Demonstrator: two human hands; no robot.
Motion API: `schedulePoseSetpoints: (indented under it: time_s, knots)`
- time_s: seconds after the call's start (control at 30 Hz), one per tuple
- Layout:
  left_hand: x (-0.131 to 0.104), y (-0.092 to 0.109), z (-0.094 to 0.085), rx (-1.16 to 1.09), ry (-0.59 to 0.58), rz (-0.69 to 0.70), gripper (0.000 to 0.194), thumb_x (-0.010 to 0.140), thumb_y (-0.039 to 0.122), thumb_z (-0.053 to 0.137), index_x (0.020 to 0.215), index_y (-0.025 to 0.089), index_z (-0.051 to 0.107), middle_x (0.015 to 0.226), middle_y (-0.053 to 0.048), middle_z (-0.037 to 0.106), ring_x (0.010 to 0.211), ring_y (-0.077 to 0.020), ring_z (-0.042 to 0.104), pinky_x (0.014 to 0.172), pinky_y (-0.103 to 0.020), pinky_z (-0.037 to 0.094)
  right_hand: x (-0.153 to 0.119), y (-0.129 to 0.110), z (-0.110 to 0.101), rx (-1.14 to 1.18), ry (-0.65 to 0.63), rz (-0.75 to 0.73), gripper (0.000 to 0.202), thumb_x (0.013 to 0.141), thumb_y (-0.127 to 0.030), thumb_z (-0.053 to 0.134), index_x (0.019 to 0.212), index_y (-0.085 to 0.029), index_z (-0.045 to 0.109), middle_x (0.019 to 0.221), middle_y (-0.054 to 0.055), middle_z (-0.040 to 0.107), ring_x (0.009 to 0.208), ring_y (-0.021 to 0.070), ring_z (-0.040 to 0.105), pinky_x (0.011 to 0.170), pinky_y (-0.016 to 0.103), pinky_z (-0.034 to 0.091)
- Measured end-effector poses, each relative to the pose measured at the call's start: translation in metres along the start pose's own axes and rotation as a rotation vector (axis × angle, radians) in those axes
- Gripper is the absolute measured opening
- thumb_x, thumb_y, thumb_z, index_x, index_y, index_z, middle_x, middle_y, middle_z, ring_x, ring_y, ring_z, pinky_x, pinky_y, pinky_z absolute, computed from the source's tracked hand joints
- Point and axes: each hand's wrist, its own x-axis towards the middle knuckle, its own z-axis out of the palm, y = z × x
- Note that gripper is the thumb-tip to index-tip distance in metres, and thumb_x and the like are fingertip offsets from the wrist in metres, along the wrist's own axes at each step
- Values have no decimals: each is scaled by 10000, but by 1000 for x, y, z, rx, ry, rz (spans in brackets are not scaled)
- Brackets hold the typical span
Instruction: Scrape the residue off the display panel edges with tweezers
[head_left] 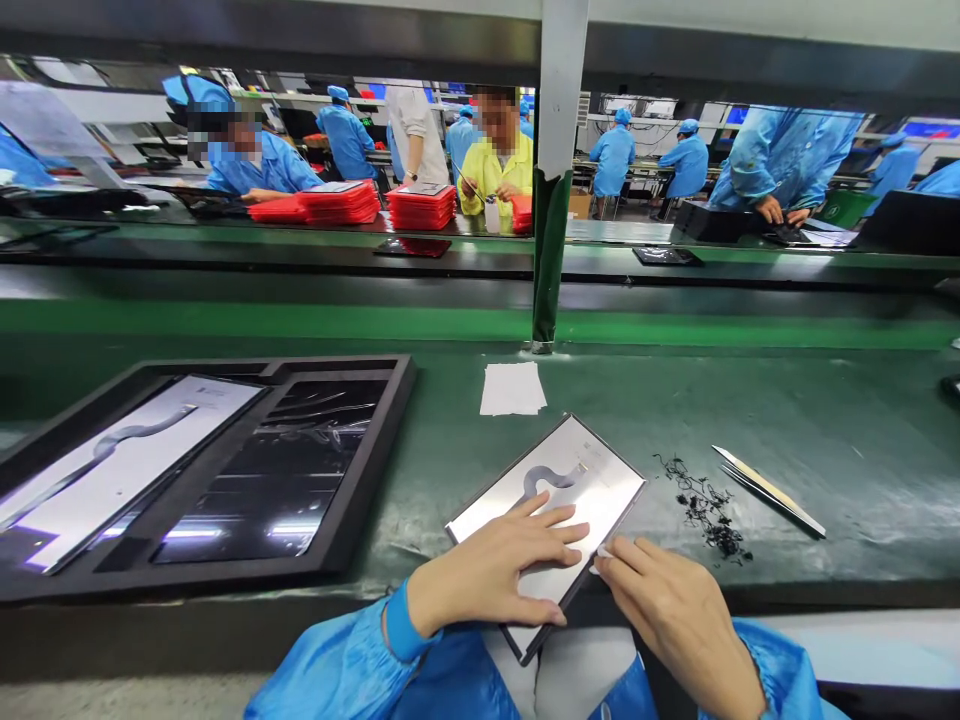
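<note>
A flat display panel with a silvery-white back and a curved grey ribbon cable lies at an angle, its near corner jutting past the bench's front edge. My left hand rests on its back with the fingers spread. At the panel's right edge, my right hand is closed in a pinch on a small white piece, mostly hidden by the fingers. Right of the panel are a heap of thin black scraps and a pair of tweezers. Behind the panel sits a stack of white paper squares.
A black foam tray on the left holds more panels. A post rises from the back of the green bench. Beyond it, a conveyor carries flat panels, and several co-workers sit or stand near red stacks.
</note>
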Motion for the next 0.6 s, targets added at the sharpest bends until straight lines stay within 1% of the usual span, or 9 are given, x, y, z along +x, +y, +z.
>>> schedulePoseSetpoints:
  time_s: [0.1, 0.27, 0.43, 0.6]
  knots:
    - [0, 0, 0, -20, 2, -6, 371, 867, 386, 737, 1214, 270, 674, 1381, -59, 634, 1366, -297, 500, 1195, -529, 303, 1, -3, 0, -18, 20, 15, 343, 1009, -72, 333, 908, -238, 616, 759, 3, 649, 624, 159, 599, 538, 308, 358]
    - [-2, -3, 2, -31, -7, -11, 379, 871, 376, 730, 1221, 249, 664, 1399, -66, 618, 1381, -294, 482, 1201, -525, 289, 1, -5, 0, -22, 47, 27, 415, 1057, -131, 256, 856, -234, 604, 722, -4, 627, 595, 153, 590, 534, 310, 334]
    - [-1, -2, 3, -35, 1, -7, 358, 876, 379, 722, 1210, 263, 666, 1399, -52, 620, 1376, -294, 489, 1200, -523, 292, 1, -2, -1, -14, 54, 34, 419, 1070, -160, 249, 866, -234, 607, 725, -4, 625, 593, 144, 589, 526, 301, 327]
    - [-1, -2, 2, -46, -12, -21, 365, 878, 393, 719, 1214, 259, 669, 1401, -63, 617, 1382, -301, 480, 1204, -526, 283, 0, -2, -2, -27, 70, 15, 411, 1062, -139, 257, 870, -229, 609, 749, 1, 648, 608, 145, 592, 549, 301, 353]
